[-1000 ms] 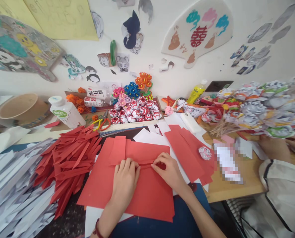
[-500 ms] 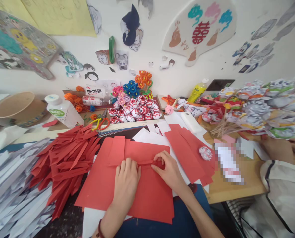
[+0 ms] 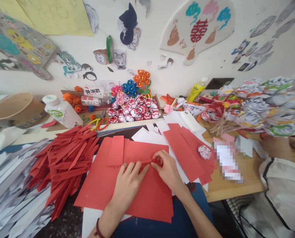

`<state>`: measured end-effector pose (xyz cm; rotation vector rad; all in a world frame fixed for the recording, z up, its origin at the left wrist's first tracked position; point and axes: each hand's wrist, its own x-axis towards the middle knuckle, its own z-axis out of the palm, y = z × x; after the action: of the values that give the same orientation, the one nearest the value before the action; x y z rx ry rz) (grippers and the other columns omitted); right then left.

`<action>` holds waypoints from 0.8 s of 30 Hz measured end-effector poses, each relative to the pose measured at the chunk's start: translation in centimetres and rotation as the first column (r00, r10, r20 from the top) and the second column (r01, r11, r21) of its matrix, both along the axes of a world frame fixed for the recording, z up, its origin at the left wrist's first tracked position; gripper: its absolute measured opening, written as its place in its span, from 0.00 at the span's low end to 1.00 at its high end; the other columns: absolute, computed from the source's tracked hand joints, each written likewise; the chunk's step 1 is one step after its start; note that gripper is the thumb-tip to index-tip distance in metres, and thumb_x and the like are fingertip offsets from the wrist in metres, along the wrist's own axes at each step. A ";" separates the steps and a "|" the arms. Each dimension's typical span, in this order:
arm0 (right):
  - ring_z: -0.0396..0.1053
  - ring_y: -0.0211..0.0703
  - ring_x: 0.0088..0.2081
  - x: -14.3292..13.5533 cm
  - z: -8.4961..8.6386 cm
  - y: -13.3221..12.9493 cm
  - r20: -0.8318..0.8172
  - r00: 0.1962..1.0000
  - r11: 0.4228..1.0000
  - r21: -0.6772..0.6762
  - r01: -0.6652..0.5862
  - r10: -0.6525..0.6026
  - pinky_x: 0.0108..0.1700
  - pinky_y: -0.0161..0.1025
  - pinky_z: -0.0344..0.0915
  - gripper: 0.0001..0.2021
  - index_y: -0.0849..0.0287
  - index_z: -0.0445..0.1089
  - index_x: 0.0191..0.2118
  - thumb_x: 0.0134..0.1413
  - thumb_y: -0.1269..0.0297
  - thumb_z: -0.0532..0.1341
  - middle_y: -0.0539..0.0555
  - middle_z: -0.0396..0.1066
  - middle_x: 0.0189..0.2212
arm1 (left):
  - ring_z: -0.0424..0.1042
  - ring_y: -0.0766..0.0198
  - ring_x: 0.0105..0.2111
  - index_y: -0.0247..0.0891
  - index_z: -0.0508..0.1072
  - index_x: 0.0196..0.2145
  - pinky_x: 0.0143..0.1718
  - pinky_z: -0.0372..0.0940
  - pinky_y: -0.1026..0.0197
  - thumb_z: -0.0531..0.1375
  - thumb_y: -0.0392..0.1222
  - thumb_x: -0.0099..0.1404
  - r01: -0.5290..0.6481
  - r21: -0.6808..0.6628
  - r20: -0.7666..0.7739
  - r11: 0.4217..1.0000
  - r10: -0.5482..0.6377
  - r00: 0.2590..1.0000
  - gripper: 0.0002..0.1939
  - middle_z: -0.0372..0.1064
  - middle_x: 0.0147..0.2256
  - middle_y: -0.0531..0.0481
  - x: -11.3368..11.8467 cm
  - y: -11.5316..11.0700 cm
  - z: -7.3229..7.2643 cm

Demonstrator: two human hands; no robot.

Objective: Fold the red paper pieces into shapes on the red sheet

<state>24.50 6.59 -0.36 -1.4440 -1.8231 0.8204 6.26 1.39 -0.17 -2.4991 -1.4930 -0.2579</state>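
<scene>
A narrow folded red paper strip (image 3: 146, 161) lies across a stack of larger red paper sheets (image 3: 152, 201). My right hand (image 3: 167, 170) pinches the strip's right end between thumb and fingertips. My left hand (image 3: 129, 181) has its fingers bent over the strip's left part, thumb stretched along it towards the right hand; the fingers hide that end. Just beyond the left hand, a short red paper piece (image 3: 116, 151) rests on the sheets.
Piles of red folded strips (image 3: 70, 155) and white strips (image 3: 10, 188) sit to the left. Scissors (image 3: 99, 124), red-and-white paper flowers (image 3: 134, 110) and a yellow bottle (image 3: 197, 89) stand behind. At right are more red sheets (image 3: 184, 152), paper bouquets (image 3: 259, 109) and another person's arm (image 3: 277, 147).
My left hand has shifted and its fingers have spread a little, the thumb now reaching right along the strip. My right hand keeps its pinch in nearly the same place.
</scene>
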 end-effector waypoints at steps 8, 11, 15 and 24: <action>0.65 0.41 0.33 -0.2 -0.2 0.0 -0.001 1.000 1.000 -0.007 0.014 -0.014 0.35 0.37 0.60 0.10 0.56 0.64 0.32 0.47 0.79 0.61 0.49 0.65 0.31 | 0.64 0.56 0.42 0.52 0.71 0.54 0.44 0.57 0.52 0.56 0.33 0.65 -0.082 -0.008 -0.078 0.997 0.081 0.994 0.22 0.70 0.46 0.48 -2.0 -1.3 0.4; 0.65 0.41 0.33 -0.1 -0.3 -0.1 0.006 1.000 1.000 -0.006 0.014 -0.014 0.36 0.37 0.60 0.10 0.57 0.65 0.32 0.46 0.79 0.61 0.49 0.65 0.31 | 0.65 0.54 0.42 0.53 0.70 0.55 0.43 0.57 0.51 0.56 0.31 0.64 -0.128 -0.007 -0.079 0.992 0.127 0.989 0.24 0.70 0.45 0.47 -2.2 -1.8 0.4; 0.65 0.42 0.33 -0.1 -0.3 -0.2 0.017 1.000 1.000 0.009 0.016 -0.016 0.36 0.38 0.60 0.11 0.56 0.65 0.34 0.47 0.80 0.61 0.49 0.64 0.31 | 0.65 0.52 0.43 0.49 0.72 0.54 0.43 0.56 0.50 0.55 0.27 0.61 -0.154 0.032 -0.049 0.988 0.155 0.987 0.26 0.70 0.46 0.45 -2.0 -2.4 -0.1; 0.66 0.42 0.36 -0.3 -0.7 -0.3 0.034 0.999 0.999 0.034 0.016 -0.017 0.38 0.38 0.62 0.13 0.57 0.68 0.35 0.46 0.81 0.62 0.49 0.65 0.33 | 0.65 0.55 0.40 0.47 0.77 0.41 0.37 0.53 0.55 0.54 0.31 0.64 -0.238 -0.095 0.255 0.967 0.255 0.933 0.15 0.71 0.41 0.48 -2.2 -1.6 2.6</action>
<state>24.16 6.25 -1.10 -1.4577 -1.8395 0.7581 4.02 -0.24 2.41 -2.3615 -1.9274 -0.5275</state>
